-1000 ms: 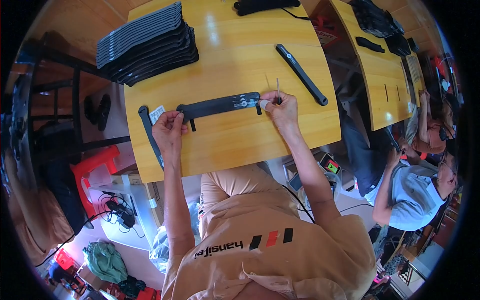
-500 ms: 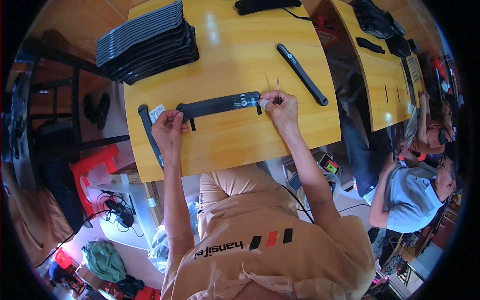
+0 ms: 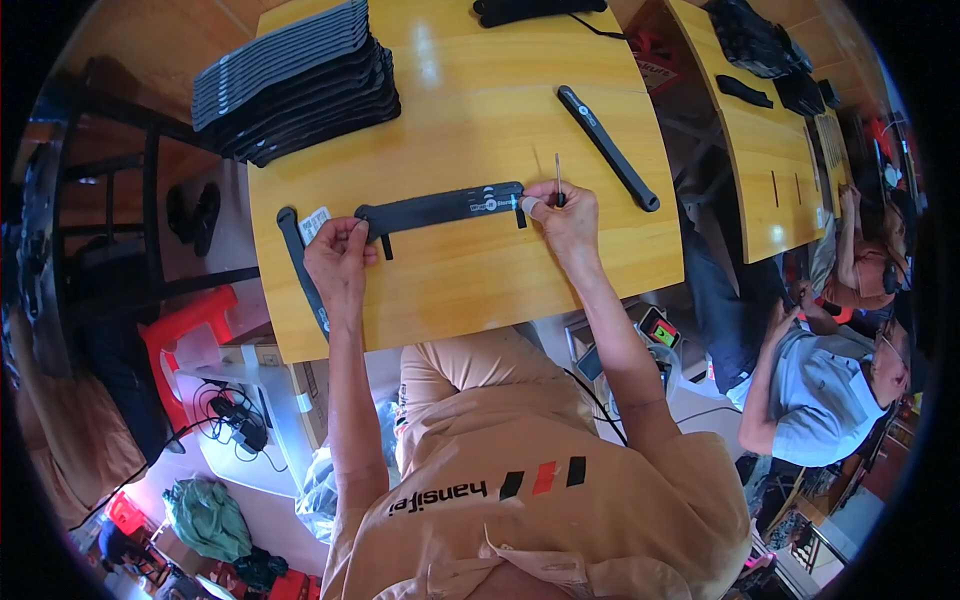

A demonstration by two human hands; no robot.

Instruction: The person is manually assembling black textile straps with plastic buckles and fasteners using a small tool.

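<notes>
A long flat black fabric strap (image 3: 430, 208) with pale printing near its right end stretches over the yellow table. My left hand (image 3: 340, 250) pinches its left end between thumb and fingers. At the strap's right end, my right hand (image 3: 568, 222) is closed, thumb and fingertip against that end. It also holds a small screwdriver-like tool (image 3: 558, 178), its thin metal shaft pointing up and away; the fingers partly hide the dark handle. Two narrow black tabs hang from the strap's near edge, one (image 3: 387, 246) by my left hand and the other (image 3: 520, 217) by my right.
A tall stack of black straps (image 3: 300, 85) stands at the far left. One black strap (image 3: 608, 148) lies at the right, another (image 3: 300, 265) beside my left hand near a white label (image 3: 315, 221). A second table (image 3: 752, 170) and a co-worker (image 3: 825, 390) are at the right.
</notes>
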